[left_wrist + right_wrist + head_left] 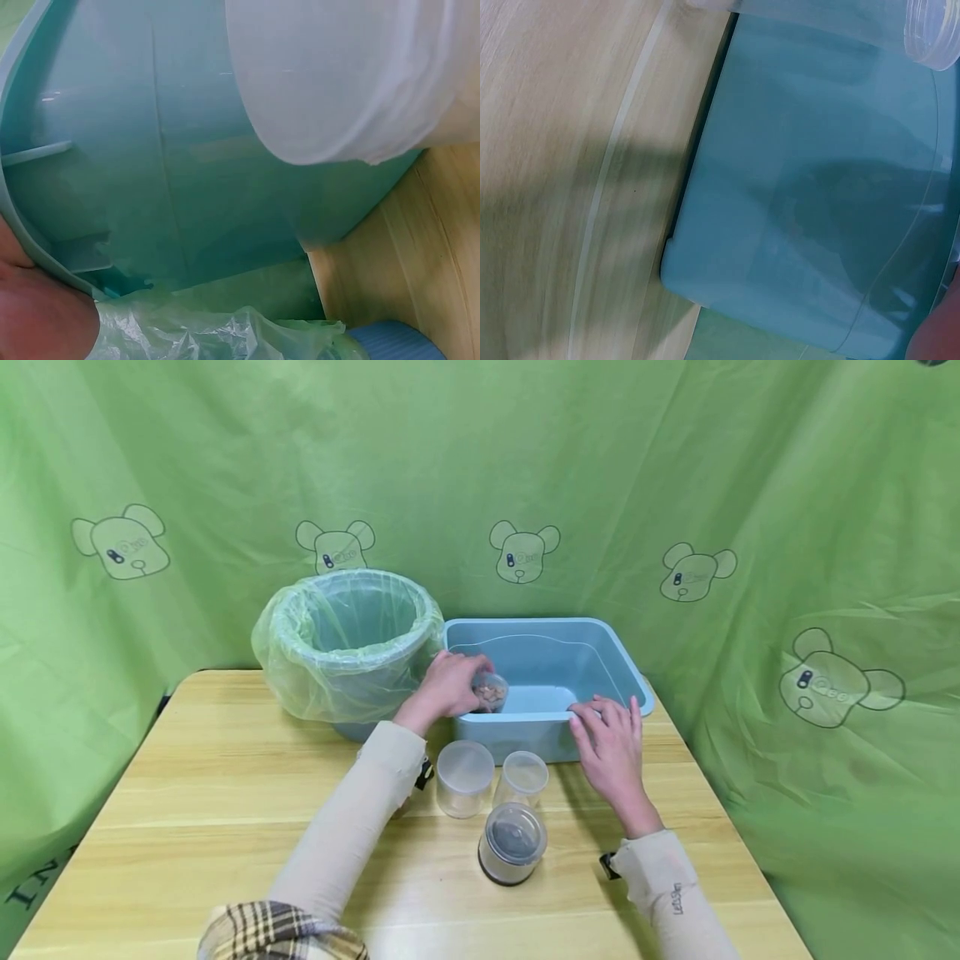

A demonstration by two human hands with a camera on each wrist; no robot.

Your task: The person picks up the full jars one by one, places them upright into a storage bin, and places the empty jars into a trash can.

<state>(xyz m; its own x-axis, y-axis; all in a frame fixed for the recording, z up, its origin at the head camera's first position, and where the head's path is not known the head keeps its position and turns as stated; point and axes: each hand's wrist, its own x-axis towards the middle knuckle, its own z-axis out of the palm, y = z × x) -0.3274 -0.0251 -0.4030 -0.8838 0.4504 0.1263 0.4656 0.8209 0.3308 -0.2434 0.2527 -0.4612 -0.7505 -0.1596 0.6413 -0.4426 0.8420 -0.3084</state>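
My left hand (448, 683) holds a small clear plastic container (491, 692) with brown pieces inside, just within the left end of the blue bin (551, 717). The pieces are too small to identify. At the bin's front rim, my right hand (613, 752) has its fingers bent over the edge and grips it. Below the front wall stand a clear jar with a whitish lid (465, 767), a clear plastic cup (522, 774) and a dark-lidded jar (514, 837). The left wrist view has the whitish lid (330, 82) close up, with part of the left hand (45, 311) at the bin's rim.
Left of the bin stands a blue trash can (360, 662) lined with a thin green bag (288, 672), close against the bin. All stand on a wooden table (225, 793). A green curtain (435, 460) with bear drawings hangs behind and at both sides.
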